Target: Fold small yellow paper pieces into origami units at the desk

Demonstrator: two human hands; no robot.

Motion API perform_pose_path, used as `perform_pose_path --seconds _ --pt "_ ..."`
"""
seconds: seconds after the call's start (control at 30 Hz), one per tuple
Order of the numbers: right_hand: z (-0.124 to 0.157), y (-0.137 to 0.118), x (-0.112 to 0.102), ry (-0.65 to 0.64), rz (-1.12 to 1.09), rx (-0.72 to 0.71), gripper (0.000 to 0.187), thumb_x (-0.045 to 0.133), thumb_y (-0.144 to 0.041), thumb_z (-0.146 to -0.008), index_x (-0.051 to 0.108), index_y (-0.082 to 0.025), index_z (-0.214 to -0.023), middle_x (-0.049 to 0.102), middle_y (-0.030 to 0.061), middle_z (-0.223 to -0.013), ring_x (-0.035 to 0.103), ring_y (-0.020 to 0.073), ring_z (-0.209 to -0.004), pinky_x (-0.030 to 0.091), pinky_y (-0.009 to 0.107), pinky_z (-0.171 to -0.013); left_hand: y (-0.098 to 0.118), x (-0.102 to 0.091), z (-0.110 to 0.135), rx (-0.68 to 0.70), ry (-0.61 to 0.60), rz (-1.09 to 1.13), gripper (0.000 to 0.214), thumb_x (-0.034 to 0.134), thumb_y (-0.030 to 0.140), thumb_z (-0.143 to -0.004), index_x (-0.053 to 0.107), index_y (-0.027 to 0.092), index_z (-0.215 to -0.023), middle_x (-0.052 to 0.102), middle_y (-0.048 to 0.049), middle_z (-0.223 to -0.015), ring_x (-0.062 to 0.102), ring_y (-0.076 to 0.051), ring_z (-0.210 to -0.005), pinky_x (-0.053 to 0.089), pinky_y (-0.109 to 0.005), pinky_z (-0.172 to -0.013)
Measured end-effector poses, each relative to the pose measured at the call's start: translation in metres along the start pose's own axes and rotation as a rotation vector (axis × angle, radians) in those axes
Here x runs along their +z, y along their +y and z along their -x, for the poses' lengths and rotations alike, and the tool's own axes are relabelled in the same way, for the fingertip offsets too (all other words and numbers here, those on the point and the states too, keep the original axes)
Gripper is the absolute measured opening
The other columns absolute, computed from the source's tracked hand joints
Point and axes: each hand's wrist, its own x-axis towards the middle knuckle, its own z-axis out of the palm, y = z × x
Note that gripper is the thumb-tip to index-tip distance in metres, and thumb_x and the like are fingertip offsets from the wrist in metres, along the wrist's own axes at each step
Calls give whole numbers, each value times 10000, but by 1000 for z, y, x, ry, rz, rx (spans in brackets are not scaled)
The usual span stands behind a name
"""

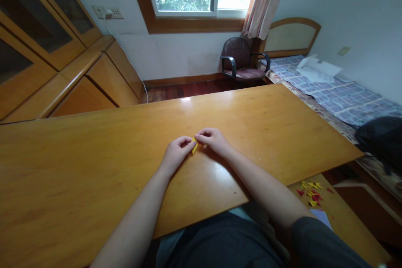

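Note:
A small folded piece of yellow paper (194,147) is pinched between my two hands, just above the wooden table (94,167). My left hand (178,153) grips its left side between thumb and fingers. From the right, my right hand (213,139) pinches its upper end with thumb and forefinger. The paper looks narrow and slanted, and its finer folds are too small to make out. Fingertips hide part of it.
Several small yellow and red folded paper pieces (310,194) lie on a lower wooden surface (351,222) at my right, near a pale sheet (320,217). Beyond the table stand an armchair (240,58) and a bed (339,88). Wooden cabinets (72,79) line the left.

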Motion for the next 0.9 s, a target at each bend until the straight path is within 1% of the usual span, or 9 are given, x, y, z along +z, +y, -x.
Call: perform_pose_path --seconds 0.17,0.27,0.33,0.5,0.63,0.77,0.9 --pt "0 2 -3 -33 -36 20 326 712 -452 -749 715 -126 -762 653 4 -665 537 108 -616 407 240 -610 2 -1 0 -19 22 44 294 736 461 -745 718 168 -765 675 -15 -695 568 -149 -641 436 -251 -631" --pt "1 1 -6 -83 -20 50 330 743 -439 -727 740 -125 -827 670 11 -683 552 114 -626 404 233 -592 3 -2 0 -27 10 62 307 732 468 -746 721 163 -771 676 -25 -713 558 -148 -642 426 -249 -614" --pt "2 0 -7 -90 -15 74 329 759 -421 -712 744 -125 -854 678 14 -692 562 117 -629 403 232 -583 3 -2 0 -36 -8 72 310 732 468 -745 722 161 -782 673 -22 -719 550 -144 -638 417 -247 -607" --pt "4 -2 -8 -91 -16 86 321 786 -397 -683 733 -120 -836 672 7 -683 557 110 -617 403 231 -585 1 -3 -1 -54 -69 68 277 726 435 -749 709 161 -778 641 5 -678 533 -129 -618 397 -238 -602" --pt "4 0 -8 -102 3 90 300 774 -385 -690 712 -119 -813 647 -6 -652 541 103 -591 404 227 -570 0 -3 -2 -78 -95 80 236 711 405 -743 673 173 -759 616 21 -630 549 -133 -593 415 -242 -594" --pt "2 3 -9 -103 1 78 302 739 -413 -729 694 -126 -808 649 -4 -654 553 106 -593 416 224 -569 2 -3 -2 -78 -105 84 199 677 378 -740 671 180 -760 618 17 -645 578 -143 -589 446 -253 -602" --pt "1 3 -9 -116 -13 79 308 730 -430 -751 675 -134 -819 685 16 -705 582 111 -620 437 224 -590 3 -5 -1 -70 -136 52 195 649 375 -749 663 182 -729 595 16 -608 556 -142 -555 434 -256 -576"
